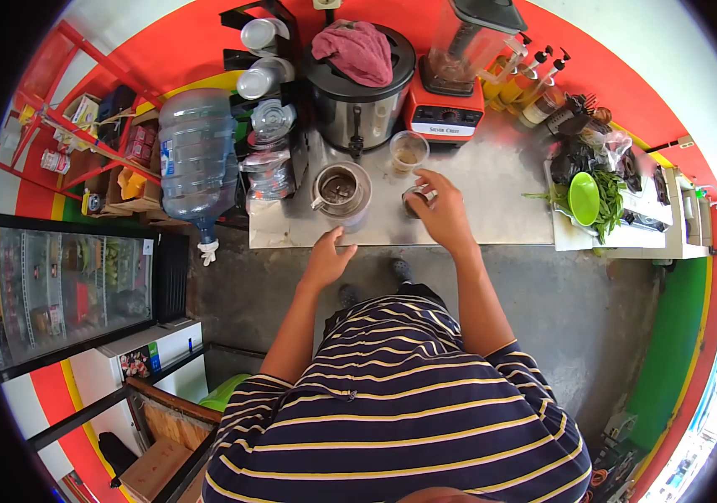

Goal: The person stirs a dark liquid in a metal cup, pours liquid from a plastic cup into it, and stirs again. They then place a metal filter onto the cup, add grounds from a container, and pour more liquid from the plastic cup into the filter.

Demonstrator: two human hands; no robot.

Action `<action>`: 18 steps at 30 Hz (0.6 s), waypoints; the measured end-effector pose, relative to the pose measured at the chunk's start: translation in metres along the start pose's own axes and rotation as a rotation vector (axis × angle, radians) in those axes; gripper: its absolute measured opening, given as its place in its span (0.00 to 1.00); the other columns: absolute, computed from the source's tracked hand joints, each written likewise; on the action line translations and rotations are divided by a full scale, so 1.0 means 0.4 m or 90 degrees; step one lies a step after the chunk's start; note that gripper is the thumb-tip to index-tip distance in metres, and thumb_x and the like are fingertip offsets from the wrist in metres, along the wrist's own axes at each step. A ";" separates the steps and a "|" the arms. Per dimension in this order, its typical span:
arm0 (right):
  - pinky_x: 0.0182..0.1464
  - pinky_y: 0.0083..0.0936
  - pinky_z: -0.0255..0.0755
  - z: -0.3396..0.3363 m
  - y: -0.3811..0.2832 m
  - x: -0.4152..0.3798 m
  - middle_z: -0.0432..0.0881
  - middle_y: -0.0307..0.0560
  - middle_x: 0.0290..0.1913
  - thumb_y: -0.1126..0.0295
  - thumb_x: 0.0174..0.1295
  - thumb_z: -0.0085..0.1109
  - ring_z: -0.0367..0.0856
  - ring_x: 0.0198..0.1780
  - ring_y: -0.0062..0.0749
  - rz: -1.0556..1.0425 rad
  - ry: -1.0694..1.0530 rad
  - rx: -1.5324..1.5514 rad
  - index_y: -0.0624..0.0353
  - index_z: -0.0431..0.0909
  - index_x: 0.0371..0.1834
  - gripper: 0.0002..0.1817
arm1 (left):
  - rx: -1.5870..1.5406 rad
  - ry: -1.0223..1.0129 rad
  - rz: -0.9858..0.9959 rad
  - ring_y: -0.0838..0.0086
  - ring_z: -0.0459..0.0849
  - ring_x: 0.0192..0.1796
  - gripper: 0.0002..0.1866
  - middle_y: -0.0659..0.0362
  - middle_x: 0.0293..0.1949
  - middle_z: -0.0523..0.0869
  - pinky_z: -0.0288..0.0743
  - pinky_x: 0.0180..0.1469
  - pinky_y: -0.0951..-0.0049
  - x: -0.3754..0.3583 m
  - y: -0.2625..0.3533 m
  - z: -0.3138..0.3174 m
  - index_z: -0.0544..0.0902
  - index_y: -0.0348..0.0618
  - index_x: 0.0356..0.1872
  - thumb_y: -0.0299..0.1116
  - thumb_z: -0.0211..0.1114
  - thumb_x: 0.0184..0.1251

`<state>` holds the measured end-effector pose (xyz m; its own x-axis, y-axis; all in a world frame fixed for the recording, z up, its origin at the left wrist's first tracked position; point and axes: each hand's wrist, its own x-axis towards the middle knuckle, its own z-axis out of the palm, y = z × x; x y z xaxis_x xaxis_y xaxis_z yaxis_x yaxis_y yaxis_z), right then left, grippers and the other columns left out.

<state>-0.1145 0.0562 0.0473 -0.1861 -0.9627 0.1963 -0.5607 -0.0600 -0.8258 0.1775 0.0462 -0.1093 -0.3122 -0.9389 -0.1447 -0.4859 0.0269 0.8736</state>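
Observation:
My right hand [440,210] is over the steel counter, its fingers bent round a small dark round item [416,201] that I cannot make out. A clear plastic cup [408,151] with a brownish content stands just beyond that hand. My left hand [330,256] is at the counter's front edge with thumb and fingers apart, holding nothing. Close above it, a metal cup-like strainer [337,189] with dark wet matter inside sits on top of a larger clear container [354,215].
Along the back stand a steel urn [357,109] with a pink cloth [353,52] and a red blender [445,113]. Pump bottles [538,105] and a green bowl [584,199] with leaves are on the right. Stacked lids [268,172] and a large water bottle [197,155] are left.

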 end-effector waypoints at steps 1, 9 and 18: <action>0.47 0.35 0.85 -0.027 0.012 -0.003 0.90 0.55 0.53 0.72 0.67 0.77 0.89 0.48 0.42 0.001 0.001 -0.005 0.62 0.84 0.68 0.26 | 0.043 -0.105 -0.008 0.52 0.85 0.74 0.37 0.39 0.72 0.85 0.78 0.76 0.56 0.004 0.061 -0.012 0.77 0.32 0.78 0.43 0.77 0.76; 0.40 0.27 0.80 -0.186 0.116 -0.010 0.94 0.48 0.48 0.72 0.69 0.76 0.88 0.43 0.29 0.107 0.098 0.009 0.65 0.89 0.61 0.18 | 0.104 -0.359 0.129 0.54 0.87 0.73 0.34 0.44 0.73 0.87 0.79 0.75 0.59 0.115 0.435 -0.033 0.79 0.37 0.78 0.43 0.75 0.78; 0.46 0.32 0.83 -0.184 0.276 0.134 0.94 0.49 0.46 0.68 0.70 0.75 0.89 0.41 0.33 0.082 -0.042 0.048 0.65 0.88 0.61 0.19 | 0.060 -0.027 0.097 0.50 0.85 0.74 0.42 0.37 0.74 0.82 0.79 0.74 0.55 0.299 0.458 0.080 0.68 0.32 0.84 0.38 0.76 0.74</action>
<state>-0.2458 0.0175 0.0056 -0.1988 -0.9786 0.0529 -0.4733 0.0486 -0.8796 0.0248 -0.0504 0.0187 -0.4213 -0.9062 -0.0357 -0.5047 0.2015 0.8395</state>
